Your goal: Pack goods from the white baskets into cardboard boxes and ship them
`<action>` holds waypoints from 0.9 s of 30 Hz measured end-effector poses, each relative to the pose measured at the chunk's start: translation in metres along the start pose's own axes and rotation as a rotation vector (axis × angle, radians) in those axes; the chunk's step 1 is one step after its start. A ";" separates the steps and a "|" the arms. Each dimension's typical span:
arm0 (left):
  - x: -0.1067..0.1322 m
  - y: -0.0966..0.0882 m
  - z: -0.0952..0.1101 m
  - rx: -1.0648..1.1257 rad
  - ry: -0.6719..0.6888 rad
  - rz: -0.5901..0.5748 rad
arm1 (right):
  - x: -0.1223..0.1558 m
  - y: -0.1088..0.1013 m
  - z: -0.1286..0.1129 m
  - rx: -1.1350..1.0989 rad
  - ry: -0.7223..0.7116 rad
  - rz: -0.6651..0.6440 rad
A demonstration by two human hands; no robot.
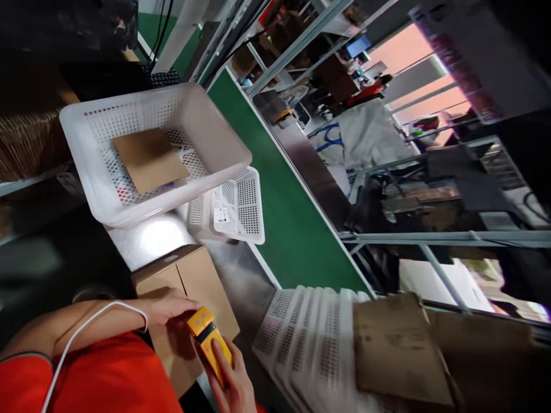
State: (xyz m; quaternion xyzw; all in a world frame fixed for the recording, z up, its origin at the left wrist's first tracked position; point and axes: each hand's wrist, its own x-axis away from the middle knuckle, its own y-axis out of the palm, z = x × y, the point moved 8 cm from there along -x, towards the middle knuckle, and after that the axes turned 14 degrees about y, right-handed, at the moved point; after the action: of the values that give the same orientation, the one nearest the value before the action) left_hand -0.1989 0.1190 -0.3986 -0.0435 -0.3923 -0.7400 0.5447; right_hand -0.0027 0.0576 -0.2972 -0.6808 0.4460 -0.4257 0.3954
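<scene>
A closed cardboard box with a seam between its flaps lies on the metal table. My left hand rests on its top with fingers stretched out, the fingertips beside the far end of a yellow object; part of the fingers is in shadow. That yellow, boxy, hand-sized object with a black band is gripped by my right hand, tilted above the box's near right side. Its exact kind does not show. A white cord runs along my left forearm and around the wrist.
Beyond the box stands a large white basket holding a flat cardboard piece. A smaller white basket sits beside it. Nested white baskets and cardboard are at lower right. A green conveyor belt runs past the metal table.
</scene>
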 end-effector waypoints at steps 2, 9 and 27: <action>0.002 -0.003 0.009 -0.157 0.052 0.037 | -0.005 -0.008 -0.006 -0.006 -0.001 -0.053; -0.008 -0.064 0.091 -0.686 0.329 0.227 | -0.018 -0.023 -0.014 -0.028 0.112 -0.219; -0.042 -0.162 0.071 -1.133 0.174 0.237 | -0.037 -0.003 -0.031 0.305 0.188 -0.334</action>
State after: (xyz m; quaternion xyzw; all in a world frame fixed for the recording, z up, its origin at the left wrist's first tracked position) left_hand -0.3444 0.2120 -0.4565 -0.3108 0.1182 -0.7692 0.5457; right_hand -0.0397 0.0882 -0.2930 -0.6350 0.2925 -0.6091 0.3746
